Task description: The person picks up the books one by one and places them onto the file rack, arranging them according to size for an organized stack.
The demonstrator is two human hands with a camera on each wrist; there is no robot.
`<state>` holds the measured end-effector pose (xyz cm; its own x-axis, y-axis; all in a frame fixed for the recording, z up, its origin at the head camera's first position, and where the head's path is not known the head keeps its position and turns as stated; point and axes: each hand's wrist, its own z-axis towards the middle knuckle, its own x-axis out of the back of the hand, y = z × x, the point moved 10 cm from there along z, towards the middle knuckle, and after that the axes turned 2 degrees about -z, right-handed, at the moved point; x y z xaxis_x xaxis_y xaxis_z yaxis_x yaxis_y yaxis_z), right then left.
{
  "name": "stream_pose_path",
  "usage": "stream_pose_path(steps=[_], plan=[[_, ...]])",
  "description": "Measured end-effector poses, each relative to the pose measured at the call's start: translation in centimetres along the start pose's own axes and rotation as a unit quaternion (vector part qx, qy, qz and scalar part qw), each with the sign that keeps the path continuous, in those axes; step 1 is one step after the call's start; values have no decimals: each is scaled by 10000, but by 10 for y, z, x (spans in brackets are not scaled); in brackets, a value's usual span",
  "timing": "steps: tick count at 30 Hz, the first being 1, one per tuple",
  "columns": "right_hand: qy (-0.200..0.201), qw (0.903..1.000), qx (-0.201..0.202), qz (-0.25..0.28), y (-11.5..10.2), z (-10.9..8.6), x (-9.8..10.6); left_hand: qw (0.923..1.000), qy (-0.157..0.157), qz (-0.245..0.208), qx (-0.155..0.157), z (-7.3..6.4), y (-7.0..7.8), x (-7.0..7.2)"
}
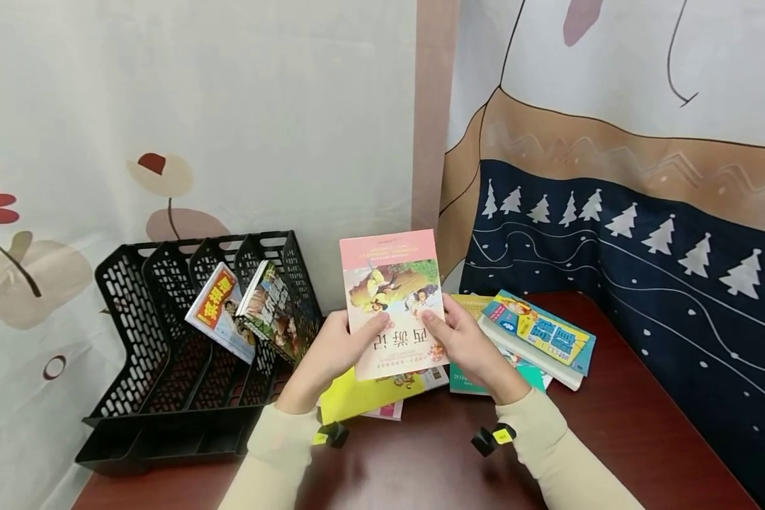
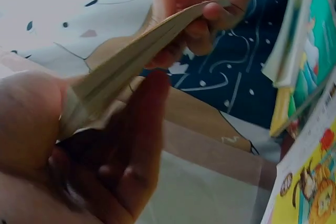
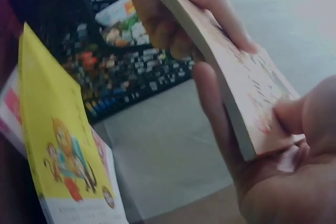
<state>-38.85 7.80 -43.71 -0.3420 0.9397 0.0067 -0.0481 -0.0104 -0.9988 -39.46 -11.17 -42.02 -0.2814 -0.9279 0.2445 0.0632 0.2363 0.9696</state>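
Note:
A pink-topped paperback book is held up over the table, its printed title upside down in the head view. My left hand grips its left edge, the thumb lying on the cover and the fingers behind. On the opposite edge my right hand grips it the same way. The left wrist view shows the book's page edges between both hands. In the right wrist view the book is tilted, with the right thumb pressing on its cover.
A black slotted file rack stands at left, holding two books that lean in its compartments. Beneath the hands lies a yellow book on a pink one. Several books are piled at right near the dark curtain.

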Motion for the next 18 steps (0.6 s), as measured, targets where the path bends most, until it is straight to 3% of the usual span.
stream_pose_path(steps=[7,13,18], plan=[[-350,9983,-217,-417,4,-3,-1,9995,180,194,156,-3,-6,-3],[-350,9960,-330,-751,6,-5,0,9977,431,484,179,-2,-7,-1],[-214,9872,-191,-1571,0,-7,2,9952,589,746,240,-2,-7,1]])
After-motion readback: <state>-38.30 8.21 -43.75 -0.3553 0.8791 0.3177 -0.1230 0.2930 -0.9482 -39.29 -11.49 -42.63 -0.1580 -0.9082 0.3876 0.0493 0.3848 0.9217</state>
